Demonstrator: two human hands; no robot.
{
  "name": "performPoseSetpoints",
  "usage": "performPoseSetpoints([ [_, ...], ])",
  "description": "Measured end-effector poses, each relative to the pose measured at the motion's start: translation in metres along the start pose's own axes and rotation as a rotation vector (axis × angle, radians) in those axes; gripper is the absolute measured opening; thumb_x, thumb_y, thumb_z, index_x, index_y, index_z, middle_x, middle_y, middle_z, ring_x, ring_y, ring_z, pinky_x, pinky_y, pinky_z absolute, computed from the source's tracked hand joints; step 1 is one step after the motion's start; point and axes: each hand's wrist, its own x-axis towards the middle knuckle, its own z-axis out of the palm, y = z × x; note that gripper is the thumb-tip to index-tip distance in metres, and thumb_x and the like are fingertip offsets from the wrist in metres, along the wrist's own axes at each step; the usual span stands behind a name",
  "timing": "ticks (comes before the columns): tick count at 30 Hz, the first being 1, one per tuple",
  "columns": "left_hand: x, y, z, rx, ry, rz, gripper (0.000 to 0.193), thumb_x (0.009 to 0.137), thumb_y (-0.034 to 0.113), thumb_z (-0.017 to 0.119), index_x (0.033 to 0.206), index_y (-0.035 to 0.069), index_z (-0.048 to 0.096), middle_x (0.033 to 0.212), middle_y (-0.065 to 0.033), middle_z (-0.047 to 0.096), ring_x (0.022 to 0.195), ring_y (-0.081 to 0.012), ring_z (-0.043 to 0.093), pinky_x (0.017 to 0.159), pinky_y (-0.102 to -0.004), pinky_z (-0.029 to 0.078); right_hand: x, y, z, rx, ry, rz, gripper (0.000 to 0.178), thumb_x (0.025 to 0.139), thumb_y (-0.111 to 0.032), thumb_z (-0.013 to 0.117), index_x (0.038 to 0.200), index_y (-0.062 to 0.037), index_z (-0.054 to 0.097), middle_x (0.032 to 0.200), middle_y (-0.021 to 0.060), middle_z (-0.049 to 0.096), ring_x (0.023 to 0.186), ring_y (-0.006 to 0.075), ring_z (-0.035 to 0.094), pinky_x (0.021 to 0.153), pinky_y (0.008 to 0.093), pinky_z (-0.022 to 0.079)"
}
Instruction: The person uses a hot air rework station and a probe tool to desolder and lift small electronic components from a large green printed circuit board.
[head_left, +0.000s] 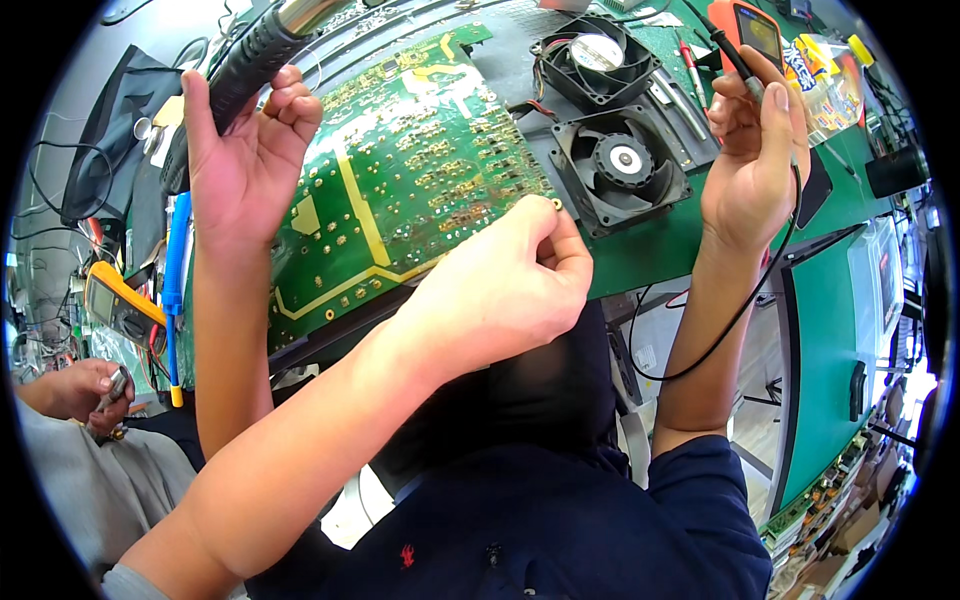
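My left hand (pixel 250 165) is closed around the thick black grip of a hot-air gun (pixel 252 72), its metal barrel pointing up past the top edge. Pinched in my right hand (pixel 755 165) is a black test probe (pixel 735 58), held up at the right; its cable loops down beside my forearm. Between my hands lies a large green circuit board (pixel 400 180) with rows of soldered joints. A co-worker's hand (pixel 510 270) reaches across my left forearm, its curled fingers at the board's near right corner. What those fingers hold, if anything, is hidden.
Two black cooling fans (pixel 625 165) sit right of the board. An orange meter (pixel 748 32) and a snack bag (pixel 825 80) lie farther right. At left are a yellow multimeter (pixel 120 305), a blue tool (pixel 175 290) and the co-worker's other hand (pixel 95 395), gripping a small metallic object.
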Motion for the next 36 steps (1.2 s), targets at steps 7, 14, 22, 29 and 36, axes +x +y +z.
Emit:
performPoseSetpoints([
  [7, -0.001, 0.001, 0.007, 0.067, 0.123, 0.09, 0.048, 0.085, 0.046, 0.05, 0.091, -0.001, 0.056, 0.072, -0.0071, 0.051, 0.065, -0.0157, 0.051, 0.065, -0.0264, 0.046, 0.0, 0.0, -0.003, 0.001, 0.047, -0.027, 0.044, 0.091, -0.027, 0.035, 0.111, 0.0098, 0.049, 0.086, 0.0156, 0.061, 0.067, 0.0123, 0.05, 0.061, 0.0219, 0.039],
  [14, 0.001, 0.025, -0.013, -0.074, -0.173, -0.052, 0.049, 0.084, 0.035, 0.055, 0.098, -0.011, 0.045, 0.09, -0.0112, 0.036, 0.081, -0.0188, 0.037, 0.077, -0.0308, 0.037, 0.001, -0.004, 0.0, 0.16, 0.049, -0.072, 0.042, 0.091, -0.025, 0.035, 0.111, 0.0084, 0.051, 0.089, 0.0146, 0.061, 0.071, 0.0123, 0.052, 0.065, 0.0215, 0.04],
  [22, 0.002, 0.007, -0.001, -0.041, -0.107, 0.042, 0.045, 0.087, 0.04, 0.05, 0.095, -0.004, 0.053, 0.08, -0.0106, 0.048, 0.073, -0.0187, 0.049, 0.071, -0.0294, 0.043, -0.003, -0.005, 0.015, -0.103, 0.144, -0.148, 0.036, 0.089, -0.02, 0.045, 0.115, 0.0049, 0.048, 0.084, 0.006, 0.057, 0.065, 0.0054, 0.047, 0.056, 0.0171, 0.034],
  [29, 0.008, 0.007, -0.012, 0.016, -0.151, 0.097, 0.05, 0.088, 0.044, 0.046, 0.102, -0.003, 0.055, 0.079, -0.0134, 0.056, 0.074, -0.0215, 0.057, 0.071, -0.0302, 0.047, -0.005, -0.006, 0.016, -0.165, 0.113, -0.172, 0.034, 0.087, -0.014, 0.046, 0.115, 0.0052, 0.048, 0.084, 0.0049, 0.056, 0.065, 0.0048, 0.046, 0.056, 0.0165, 0.034],
  [36, 0.0, 0.017, -0.008, -0.048, -0.06, -0.024, 0.048, 0.086, 0.037, 0.052, 0.1, -0.009, 0.048, 0.086, -0.0113, 0.043, 0.078, -0.0189, 0.043, 0.075, -0.03, 0.039, -0.004, 0.004, -0.003, -0.136, 0.009, -0.123, 0.027, 0.088, -0.012, 0.047, 0.108, 0.0044, 0.055, 0.084, 0.0095, 0.062, 0.071, 0.0105, 0.052, 0.065, 0.0219, 0.04],
])
